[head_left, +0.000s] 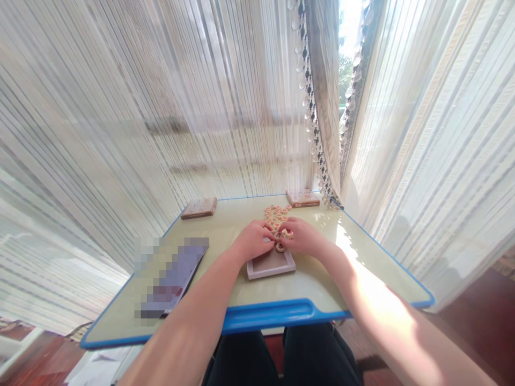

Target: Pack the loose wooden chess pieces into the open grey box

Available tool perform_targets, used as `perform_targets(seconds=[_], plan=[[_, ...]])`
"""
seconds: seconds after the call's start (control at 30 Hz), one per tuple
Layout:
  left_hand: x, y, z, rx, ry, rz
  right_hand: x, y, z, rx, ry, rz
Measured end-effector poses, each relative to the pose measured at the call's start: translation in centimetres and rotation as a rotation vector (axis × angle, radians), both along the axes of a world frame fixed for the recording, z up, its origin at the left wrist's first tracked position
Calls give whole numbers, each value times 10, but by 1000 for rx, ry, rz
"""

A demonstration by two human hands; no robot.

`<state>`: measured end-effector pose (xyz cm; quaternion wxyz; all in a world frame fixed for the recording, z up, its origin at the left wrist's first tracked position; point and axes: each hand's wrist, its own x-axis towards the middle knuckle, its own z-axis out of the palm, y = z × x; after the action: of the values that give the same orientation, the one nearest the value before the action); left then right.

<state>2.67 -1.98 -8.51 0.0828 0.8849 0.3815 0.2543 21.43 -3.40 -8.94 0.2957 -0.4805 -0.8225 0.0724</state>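
Note:
Round wooden game pieces [276,212] with red markings, which look like Chinese chess pieces, lie in a loose cluster in the middle of the table. In front of them sits a shallow box tray [271,272] with a pale pinkish rim. My left hand [256,239] reaches over the tray's far left part, fingers curled inward. From the other side my right hand [301,236] bends its fingers around a few pieces. One round piece [280,247] shows below the right fingertips, over the tray. The fingertips of both hands nearly meet, so their exact grip is partly hidden.
The pale yellow table [322,289] has a blue edge with a moulded groove [269,315] at the front. Two flat boxes [199,208] stand at the back corners. A blurred-out dark flat object [177,279] lies at left. String curtains [225,96] hang behind.

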Motion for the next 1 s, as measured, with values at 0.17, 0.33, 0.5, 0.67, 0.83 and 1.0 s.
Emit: perform_targets(seconds=[0.17,0.33,0.5,0.67,0.83,1.0], plan=[[0,-1,-2,2,12,0,0,0,0,1,-9,5],[0,0,-2,-1,23,-3,-1,3,-3,5,9,18],[2,-2,1,-39,23,-13,0,4,-4,6,10,27],[5,-6,4,-44,-62,22,1,3,-2,18,-3,16],[5,-5,8,-19,-114,64,1,-2,3,-5,11,23],[0,0,5,16,-113,103,2,-10,5,-60,14,104]])
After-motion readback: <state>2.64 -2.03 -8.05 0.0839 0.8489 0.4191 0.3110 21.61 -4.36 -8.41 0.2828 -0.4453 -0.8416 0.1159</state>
